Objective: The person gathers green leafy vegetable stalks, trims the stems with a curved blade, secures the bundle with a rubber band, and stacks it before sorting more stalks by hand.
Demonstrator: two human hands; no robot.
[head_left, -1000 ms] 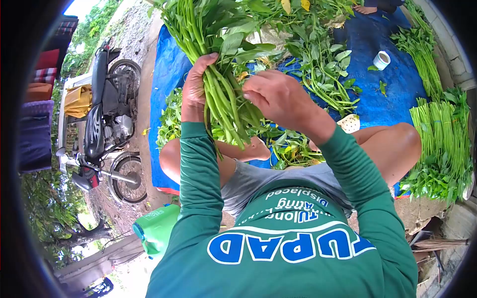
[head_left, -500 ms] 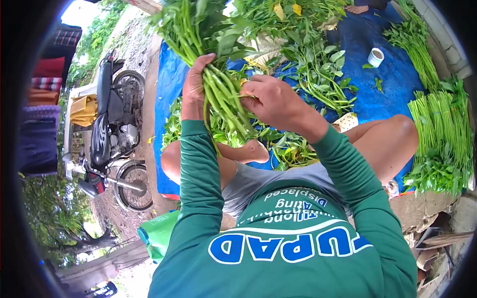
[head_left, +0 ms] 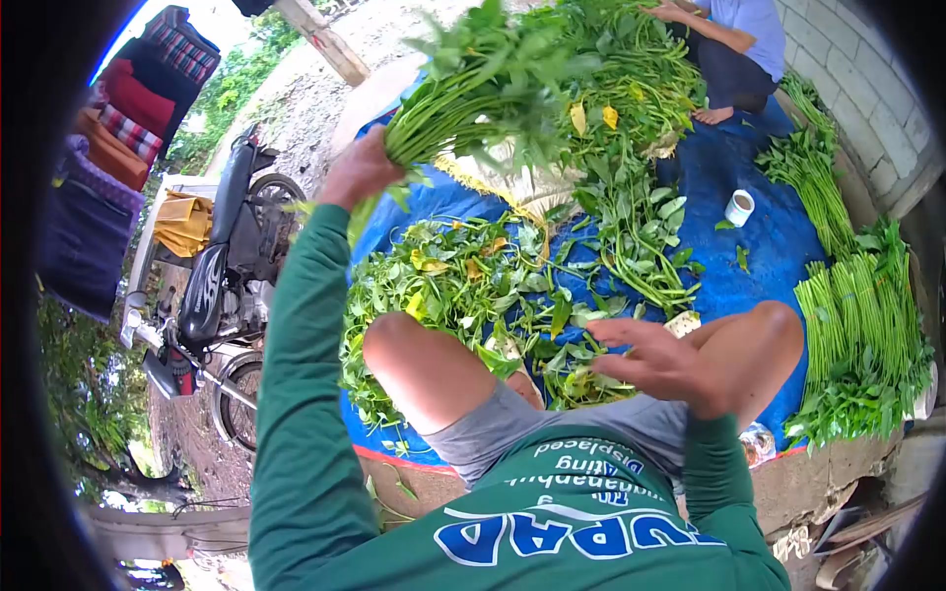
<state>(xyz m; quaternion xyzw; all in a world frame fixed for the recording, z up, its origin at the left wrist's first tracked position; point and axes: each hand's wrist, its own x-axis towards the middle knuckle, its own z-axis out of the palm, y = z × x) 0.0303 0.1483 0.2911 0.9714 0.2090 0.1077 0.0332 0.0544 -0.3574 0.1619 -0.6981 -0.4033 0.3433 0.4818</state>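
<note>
My left hand (head_left: 363, 169) is closed round the stems of a bunch of water spinach (head_left: 463, 103), held out over the far left edge of the tarp. Its leafy tops point right and are smeared by motion. My right hand (head_left: 665, 364) is in front of my bent right knee, with fingers apart and nothing in them. Below the bunch, loose leaves and trimmings (head_left: 424, 281) cover the tarp around my left knee. Several long leafy stems (head_left: 631, 222) lie in the middle, between my hands and the far pile.
A large heap of greens (head_left: 641, 79) lies on the blue tarp (head_left: 734, 271), where another person (head_left: 744, 44) sits. A white cup (head_left: 739, 208) stands on the tarp. Tied bundles (head_left: 857, 325) line the right edge by a block wall. A motorcycle (head_left: 212, 281) is parked at left.
My left hand has swung the bunch outward and left, away from my right hand. My right hand has let go of the stems, dropped toward my right knee and opened.
</note>
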